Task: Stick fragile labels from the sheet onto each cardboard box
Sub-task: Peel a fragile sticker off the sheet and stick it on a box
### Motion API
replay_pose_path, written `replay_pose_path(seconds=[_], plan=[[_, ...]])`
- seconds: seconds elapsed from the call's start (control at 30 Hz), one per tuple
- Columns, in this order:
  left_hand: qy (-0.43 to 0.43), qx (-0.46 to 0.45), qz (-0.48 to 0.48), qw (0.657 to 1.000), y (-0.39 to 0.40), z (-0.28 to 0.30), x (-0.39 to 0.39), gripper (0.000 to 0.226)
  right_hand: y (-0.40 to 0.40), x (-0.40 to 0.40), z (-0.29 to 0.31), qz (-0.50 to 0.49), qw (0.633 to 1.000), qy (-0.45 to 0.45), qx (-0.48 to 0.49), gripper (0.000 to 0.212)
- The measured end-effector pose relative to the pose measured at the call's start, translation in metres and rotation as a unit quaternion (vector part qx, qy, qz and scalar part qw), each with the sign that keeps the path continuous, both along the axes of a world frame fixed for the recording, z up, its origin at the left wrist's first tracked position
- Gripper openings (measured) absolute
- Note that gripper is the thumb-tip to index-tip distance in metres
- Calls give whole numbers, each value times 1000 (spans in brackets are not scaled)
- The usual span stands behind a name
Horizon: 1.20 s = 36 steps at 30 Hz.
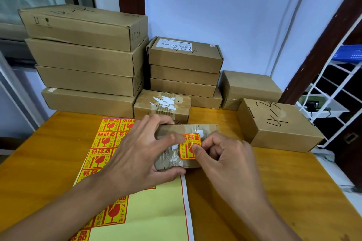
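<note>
A small taped cardboard box [203, 130] lies on the wooden table at the centre, partly over the label sheet [105, 143]. A red and yellow fragile label [189, 143] lies on the box's top. My left hand [141, 154] grips the box from the left, thumb under its near edge, forefinger lying across the top beside the label. My right hand [225, 154] has its fingers curled, and its thumb presses the label's right side. The sheet shows several labels on the left; its near right part is bare yellow backing.
Stacks of flat cardboard boxes [86, 58] stand at the back left and back centre [186, 64]. A taped box [162, 105] sits just behind the held one. Boxes at the right include one marked 4-3 [278, 125]. A white wire rack [333, 100] stands beyond the table's right edge.
</note>
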<state>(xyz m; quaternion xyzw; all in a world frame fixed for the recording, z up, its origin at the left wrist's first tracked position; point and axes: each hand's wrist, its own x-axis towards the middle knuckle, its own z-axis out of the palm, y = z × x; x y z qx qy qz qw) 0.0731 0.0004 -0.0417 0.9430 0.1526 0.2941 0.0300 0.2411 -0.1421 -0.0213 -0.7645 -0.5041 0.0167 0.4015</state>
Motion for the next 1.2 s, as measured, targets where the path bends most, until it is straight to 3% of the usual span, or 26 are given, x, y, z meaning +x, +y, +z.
replay_pose_path(seconds=[0.3,0.43,0.63,0.73,0.9,1.0,1.2], plan=[[-5,9,-5,1000,0,-1,1,61,-1,3,1,-19,999,-27,-27,37],[-9,22,-13,1000,1,-2,1,61,-2,9,3,-55,994,-94,-21,47],[-8,31,-15,999,1,0,2,59,1,18,2,-60,987,-148,16,41],[-10,26,-24,999,0,1,2,58,2,23,1,-58,980,-183,55,28],[-22,-14,-36,999,-1,2,0,56,10,29,-12,10,991,-111,80,39],[-22,-11,-35,999,-3,2,0,55,15,29,-21,73,993,-48,75,32],[-74,-73,-47,994,-11,6,2,37,15,29,-29,85,989,-47,108,28]])
